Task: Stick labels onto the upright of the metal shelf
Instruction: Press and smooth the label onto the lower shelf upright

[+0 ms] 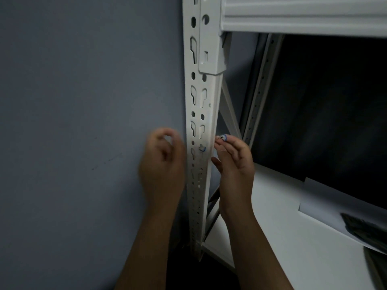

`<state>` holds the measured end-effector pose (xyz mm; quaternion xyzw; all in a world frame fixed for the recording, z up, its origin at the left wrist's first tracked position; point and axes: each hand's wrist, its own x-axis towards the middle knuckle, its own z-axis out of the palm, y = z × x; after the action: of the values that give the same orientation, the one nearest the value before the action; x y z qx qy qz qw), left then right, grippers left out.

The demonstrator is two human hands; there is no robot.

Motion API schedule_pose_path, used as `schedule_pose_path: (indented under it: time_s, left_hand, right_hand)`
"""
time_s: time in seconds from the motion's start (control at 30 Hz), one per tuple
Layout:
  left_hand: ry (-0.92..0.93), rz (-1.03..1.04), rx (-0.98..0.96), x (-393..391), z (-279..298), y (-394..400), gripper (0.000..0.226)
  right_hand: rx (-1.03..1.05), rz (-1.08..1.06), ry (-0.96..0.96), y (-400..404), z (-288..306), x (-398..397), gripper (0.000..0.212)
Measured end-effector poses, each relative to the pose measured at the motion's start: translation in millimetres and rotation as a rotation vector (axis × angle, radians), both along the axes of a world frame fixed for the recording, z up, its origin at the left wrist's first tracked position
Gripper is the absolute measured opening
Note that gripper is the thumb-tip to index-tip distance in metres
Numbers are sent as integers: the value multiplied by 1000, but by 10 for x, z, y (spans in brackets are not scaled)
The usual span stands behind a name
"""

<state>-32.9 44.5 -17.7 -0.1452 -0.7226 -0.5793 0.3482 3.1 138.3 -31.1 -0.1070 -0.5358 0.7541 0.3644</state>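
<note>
The white metal upright (204, 114) with rows of slots runs down the middle of the view. A small white label with a blue edge (202, 148) sticks on its front face between my hands. My right hand (233, 162) is just right of the upright and pinches a small round white label with a blue rim (223, 137) at its fingertips. My left hand (164, 162) hovers just left of the upright, blurred, fingers curled loosely; I see nothing in it.
A grey wall (83, 122) fills the left. A white shelf beam (303, 15) crosses the top right. Below lies a white shelf board (282, 216) with white sheets and a dark object (364, 225). A diagonal brace (228, 105) runs behind the upright.
</note>
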Motion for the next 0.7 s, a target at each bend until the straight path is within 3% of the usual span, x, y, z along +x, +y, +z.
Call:
schedule_pose_path:
  time_s: [0.1,0.27,0.4,0.57,0.7]
  left_hand:
    - [26,33,76,-48,75,-94,24]
    - [-39,-141,-167,13,-147,-23,6]
    - [-9,-130,-314,-38,-213,27,13]
    - [-2,-135,-306,-92,-263,50,19]
    - [-6,-137,-287,-111,-278,61,11]
  right_hand:
    - [6,3,1,-4,4,5,18]
    - [-24,5,5,-14,4,6,19]
    - [-27,-2,14,-31,1,2,20]
    - [-21,2,16,-19,1,-3,21]
    - [-18,6,17,-17,2,-8,21]
